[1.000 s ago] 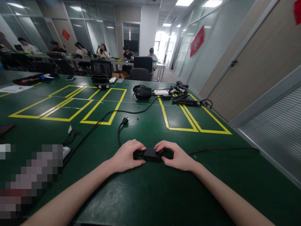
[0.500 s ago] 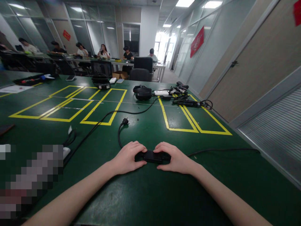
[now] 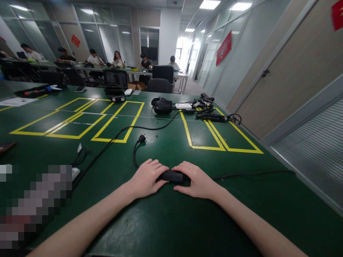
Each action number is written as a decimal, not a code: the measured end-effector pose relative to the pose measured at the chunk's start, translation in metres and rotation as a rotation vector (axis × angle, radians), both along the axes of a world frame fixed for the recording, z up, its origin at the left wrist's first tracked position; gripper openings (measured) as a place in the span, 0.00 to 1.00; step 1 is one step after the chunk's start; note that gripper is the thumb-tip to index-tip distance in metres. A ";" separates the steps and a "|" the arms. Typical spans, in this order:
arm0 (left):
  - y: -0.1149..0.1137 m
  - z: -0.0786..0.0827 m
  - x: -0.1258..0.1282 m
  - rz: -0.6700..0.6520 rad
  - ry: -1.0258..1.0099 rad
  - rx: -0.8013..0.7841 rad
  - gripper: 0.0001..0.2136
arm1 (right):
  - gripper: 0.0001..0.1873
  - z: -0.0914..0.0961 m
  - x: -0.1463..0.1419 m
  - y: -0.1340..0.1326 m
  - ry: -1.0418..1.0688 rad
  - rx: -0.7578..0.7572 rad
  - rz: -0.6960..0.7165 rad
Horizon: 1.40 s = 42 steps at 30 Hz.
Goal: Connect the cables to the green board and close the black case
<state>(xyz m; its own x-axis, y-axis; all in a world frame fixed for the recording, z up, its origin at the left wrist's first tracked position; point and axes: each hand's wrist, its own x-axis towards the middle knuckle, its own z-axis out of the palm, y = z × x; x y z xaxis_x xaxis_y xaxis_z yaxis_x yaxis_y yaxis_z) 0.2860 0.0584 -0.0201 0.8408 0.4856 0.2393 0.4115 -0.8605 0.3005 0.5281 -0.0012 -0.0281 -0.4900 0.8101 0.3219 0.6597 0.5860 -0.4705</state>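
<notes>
A black power adapter (image 3: 173, 176) lies on the green table in front of me. My left hand (image 3: 148, 179) has its thumb and fingers closed on the adapter's left end. Curved around the right end is my right hand (image 3: 200, 181), its fingers at the far edge and its thumb apart from the near side. A short black cord leads from behind my left hand to a plug (image 3: 142, 138). From beneath my right hand another black cable (image 3: 254, 174) runs right. The adapter's two ends are partly hidden by my hands.
Yellow tape outlines (image 3: 125, 140) mark the green table (image 3: 166, 221). Farther back lie a black headset (image 3: 162, 106), a tangle of black gear (image 3: 210, 112) and a black case (image 3: 115, 95). A long cable (image 3: 150, 128) crosses the table. Several people sit at a far table.
My right hand has shifted slightly left, and its fingers are nearer my left hand. The adapter has turned a little, and my left thumb now presses its near edge.
</notes>
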 end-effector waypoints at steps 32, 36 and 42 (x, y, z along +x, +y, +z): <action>0.000 0.001 0.002 -0.026 -0.124 0.028 0.15 | 0.15 -0.002 -0.003 -0.003 -0.170 0.228 -0.076; 0.000 0.001 0.001 -0.035 -0.159 0.047 0.12 | 0.17 0.003 -0.002 -0.003 -0.131 0.211 -0.023; -0.006 0.011 0.004 0.110 -0.150 -0.213 0.19 | 0.17 0.003 0.001 -0.006 -0.197 0.373 0.023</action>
<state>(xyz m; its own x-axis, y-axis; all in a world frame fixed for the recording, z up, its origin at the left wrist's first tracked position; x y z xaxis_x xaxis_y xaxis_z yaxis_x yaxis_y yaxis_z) 0.2903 0.0523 -0.0094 0.7433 0.6243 0.2403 0.4356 -0.7244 0.5344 0.5293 -0.0067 -0.0254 -0.5884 0.6440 0.4888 0.7005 0.7080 -0.0895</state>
